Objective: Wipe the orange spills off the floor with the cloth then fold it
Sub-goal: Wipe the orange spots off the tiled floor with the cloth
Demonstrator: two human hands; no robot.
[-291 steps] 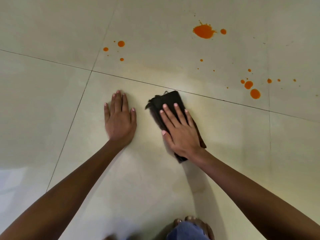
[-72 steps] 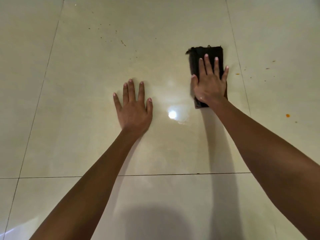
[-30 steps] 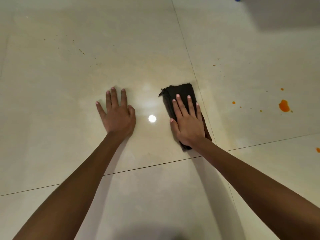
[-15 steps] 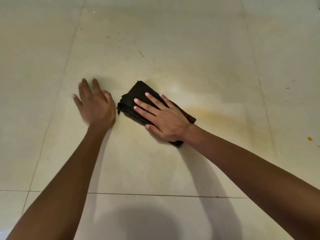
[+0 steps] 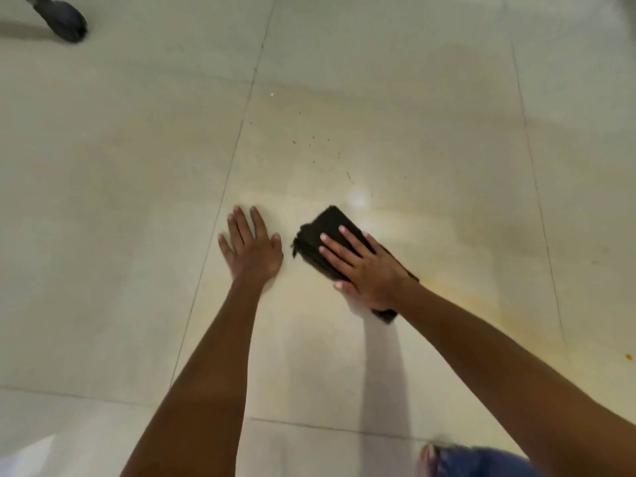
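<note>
A folded black cloth (image 5: 325,232) lies on the pale tiled floor, angled up to the left. My right hand (image 5: 364,268) presses flat on it with straight fingers and hides its lower half. My left hand (image 5: 251,247) rests flat on the floor just left of the cloth, fingers spread, a small gap between them. Tiny orange specks (image 5: 315,142) dot the tile beyond the cloth. A faint orange smear (image 5: 481,304) runs to the right of my right forearm. One small orange drop (image 5: 628,356) sits at the far right edge.
A dark object (image 5: 63,20) lies at the top left corner of the floor. A blue-clad knee and toes (image 5: 457,459) show at the bottom right. Tile joints (image 5: 223,187) run across the floor.
The cloth under my right hand has slid slightly to the right, opening a gap from my left hand. The view has shifted, showing a dark object at top left and a knee at the bottom.
</note>
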